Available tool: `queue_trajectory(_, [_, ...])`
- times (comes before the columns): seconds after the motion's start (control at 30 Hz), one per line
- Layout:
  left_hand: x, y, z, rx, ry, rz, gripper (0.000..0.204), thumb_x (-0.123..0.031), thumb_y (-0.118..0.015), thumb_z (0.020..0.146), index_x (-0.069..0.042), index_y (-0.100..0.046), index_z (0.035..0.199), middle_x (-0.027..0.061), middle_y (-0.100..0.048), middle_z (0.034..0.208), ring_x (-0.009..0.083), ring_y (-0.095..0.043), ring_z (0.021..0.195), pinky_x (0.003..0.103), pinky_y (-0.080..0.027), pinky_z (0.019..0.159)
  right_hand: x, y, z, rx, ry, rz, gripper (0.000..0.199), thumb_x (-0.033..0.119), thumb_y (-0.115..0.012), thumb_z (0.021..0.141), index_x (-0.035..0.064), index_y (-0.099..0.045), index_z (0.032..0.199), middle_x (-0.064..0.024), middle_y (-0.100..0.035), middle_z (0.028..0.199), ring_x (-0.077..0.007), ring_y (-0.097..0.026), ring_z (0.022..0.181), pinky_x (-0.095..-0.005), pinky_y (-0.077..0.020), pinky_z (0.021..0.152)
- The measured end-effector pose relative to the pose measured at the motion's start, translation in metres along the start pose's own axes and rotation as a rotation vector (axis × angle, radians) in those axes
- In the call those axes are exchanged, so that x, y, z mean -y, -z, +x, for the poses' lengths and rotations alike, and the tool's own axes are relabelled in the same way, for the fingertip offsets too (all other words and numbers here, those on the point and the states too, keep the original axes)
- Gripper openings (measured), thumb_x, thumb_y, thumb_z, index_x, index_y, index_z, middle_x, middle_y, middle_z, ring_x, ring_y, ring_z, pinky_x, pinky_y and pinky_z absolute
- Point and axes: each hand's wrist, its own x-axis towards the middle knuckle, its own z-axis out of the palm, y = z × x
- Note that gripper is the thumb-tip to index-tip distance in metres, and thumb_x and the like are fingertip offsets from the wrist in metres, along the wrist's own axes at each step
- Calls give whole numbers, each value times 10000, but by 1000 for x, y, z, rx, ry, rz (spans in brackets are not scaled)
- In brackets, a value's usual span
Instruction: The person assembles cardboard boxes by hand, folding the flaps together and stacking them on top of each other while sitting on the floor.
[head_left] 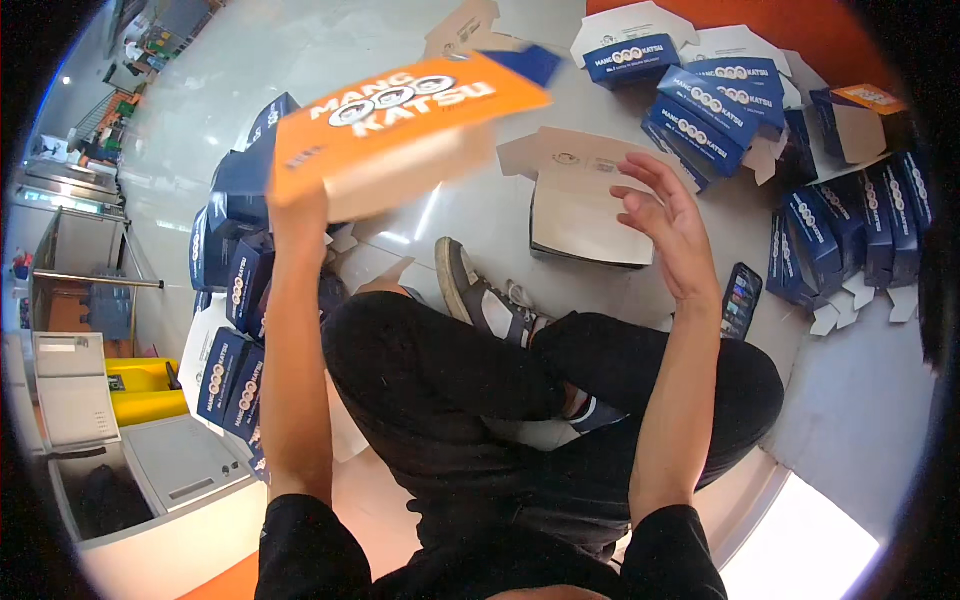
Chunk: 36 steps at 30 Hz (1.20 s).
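Observation:
My left hand (pixel 300 212) grips one end of an orange and navy cardboard food box (pixel 400 108), lifted at the left above the floor and slightly blurred. The box's plain tan side shows below its orange panel. My right hand (pixel 672 228) holds nothing; its fingers are apart and a little curled. Just left of the right hand, unfolded box blanks (pixel 585 205) lie on the floor with their tan inner face up and a dark edge below.
Navy boxes pile up beside my left arm (pixel 228 375). More navy boxes (pixel 705 105) and a standing row of them (pixel 865 225) are at the right. A phone (pixel 740 300) lies by my knee. My crossed legs (pixel 430 370) and a grey shoe (pixel 480 295) occupy the middle.

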Motion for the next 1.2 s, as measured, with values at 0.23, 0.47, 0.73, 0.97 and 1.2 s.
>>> queue_trajectory(0.23, [-85, -118, -52, 524, 703, -437, 520, -284, -525, 973, 9, -490, 1401, 182, -587, 1338, 262, -575, 1196, 374, -419, 1024, 22, 14, -20, -9, 59, 127, 691, 323, -722, 907, 149, -423, 1505, -121, -520, 1388, -215, -545, 1187, -320, -462, 924])
queue_trajectory(0.47, [-53, -206, -80, 622, 371, -151, 356, -225, -528, 958, 54, -645, 1144, 277, -691, 1001, 410, -667, 977, 446, -492, 872, 8, 28, -5, -352, -87, -12, 580, 295, -616, 955, 18, -464, 1442, -114, -599, 1265, -196, -555, 1157, -294, -410, 984])
queue_trajectory(0.73, [-32, -224, -83, 444, 183, -4, 269, -119, -590, 909, 29, -665, 1122, 284, -690, 955, 434, -667, 947, 485, -508, 844, -58, 33, 19, -480, -168, -115, 475, 304, -498, 985, 58, -472, 1390, -105, -612, 1156, -170, -614, 997, -354, -529, 797])
queue_trajectory(0.97, [-19, -216, -74, 332, 175, 158, 282, -102, -583, 912, -5, -671, 1162, 259, -687, 1024, 441, -658, 960, 490, -507, 849, -90, 30, 22, -390, -268, -444, 362, 213, -480, 957, -15, -596, 1213, -259, -678, 1133, -387, -650, 1085, -412, -477, 943])
queue_trajectory(1.2, [-50, -199, -92, 294, -229, 183, 472, -118, -660, 887, -91, -551, 1345, 196, -659, 1130, 407, -670, 920, 481, -518, 823, -86, 29, 23, -326, -285, -341, 351, 178, -490, 949, -37, -620, 1195, -238, -685, 1151, -351, -661, 1084, -394, -483, 947])
